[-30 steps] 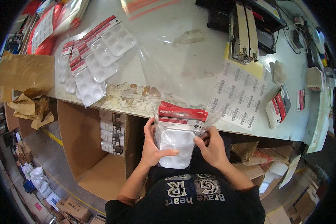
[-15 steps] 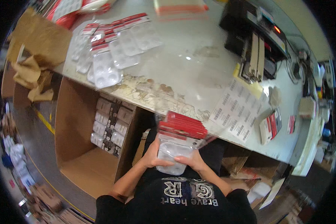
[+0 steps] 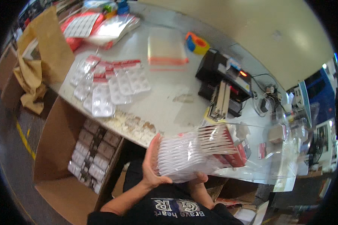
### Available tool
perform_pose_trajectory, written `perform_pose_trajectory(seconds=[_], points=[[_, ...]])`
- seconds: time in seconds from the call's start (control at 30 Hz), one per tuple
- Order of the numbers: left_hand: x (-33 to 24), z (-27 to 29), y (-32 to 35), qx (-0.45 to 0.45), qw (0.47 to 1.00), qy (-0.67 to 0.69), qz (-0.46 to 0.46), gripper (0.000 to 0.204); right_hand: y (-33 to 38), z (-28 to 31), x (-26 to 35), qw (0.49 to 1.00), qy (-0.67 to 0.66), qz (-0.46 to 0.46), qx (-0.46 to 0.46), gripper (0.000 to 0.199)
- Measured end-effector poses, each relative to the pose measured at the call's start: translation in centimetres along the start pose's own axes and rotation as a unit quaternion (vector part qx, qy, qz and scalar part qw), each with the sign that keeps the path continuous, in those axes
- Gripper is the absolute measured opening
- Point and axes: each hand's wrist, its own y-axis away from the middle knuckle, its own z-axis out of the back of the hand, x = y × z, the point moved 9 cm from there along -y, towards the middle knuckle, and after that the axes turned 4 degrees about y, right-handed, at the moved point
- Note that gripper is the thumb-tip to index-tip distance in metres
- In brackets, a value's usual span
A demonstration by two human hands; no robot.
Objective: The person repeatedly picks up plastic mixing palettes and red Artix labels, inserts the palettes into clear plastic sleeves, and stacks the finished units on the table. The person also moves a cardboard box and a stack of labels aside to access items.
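Note:
Between my two hands is a stack of white plastic paint palettes (image 3: 178, 153) with red and white header cards (image 3: 216, 140), turned so its layered edges show. Clear plastic film (image 3: 259, 131) lies around the stack and stretches past the cards to the right. My left hand (image 3: 154, 161) presses the left end, fingers up along the side and thumb near the bottom. At the lower right of the stack is my right hand (image 3: 200, 179), its fingers mostly hidden underneath. More carded palettes (image 3: 103, 99) lie spread over the left of the table.
Below the table's left edge stands an open carton (image 3: 52, 165) holding rows of packed white items (image 3: 90, 157). A black machine with a lit red display (image 3: 225, 75), clear bags with an orange edge (image 3: 167, 47) and a tape dispenser (image 3: 197, 43) stand farther back. Brown paper (image 3: 49, 48) hangs at left.
The stack has come up from my lap to the table's front edge and turned, its cards now pointing right. My left hand has moved to its end. The whole view has shifted.

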Motion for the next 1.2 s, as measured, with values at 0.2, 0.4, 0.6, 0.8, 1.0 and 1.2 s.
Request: perform_pose_trajectory(seconds=[0.2, 0.4, 0.6, 0.8, 1.0, 1.2], points=[[1.3, -7.3, -3.9, 0.148, 0.989, 0.024, -0.015, 0.15, -2.6, -1.6, 7.9, 0.991, 0.012, 0.129, 0.016, 0.078], [-1.9, -7.4, -4.0, 0.132, 0.98, -0.047, -0.14, 0.144, -3.0, -2.6, 5.7, 0.994, 0.006, 0.113, 0.013, 0.08], [0.7, -6.8, -2.9, 0.146, 0.937, -0.274, -0.16, 0.134, -2.4, -2.1, 2.2, 0.997, -0.034, 0.071, 0.002, 0.082], [1.0, -1.5, -3.6, -0.042, 0.991, -0.045, -0.119, 0.126, -2.4, -2.7, 2.1, 0.998, -0.048, 0.04, 0.006, 0.085], [1.2, -2.4, -4.3, -0.06, 0.991, 0.078, -0.092, 0.122, -3.9, -3.1, 6.7, 0.986, 0.078, 0.145, 0.03, 0.08], [2.2, -1.8, -4.3, -0.095, 0.985, 0.089, -0.114, 0.119, -3.5, -5.1, 2.6, 0.991, 0.043, 0.127, -0.003, 0.077]])
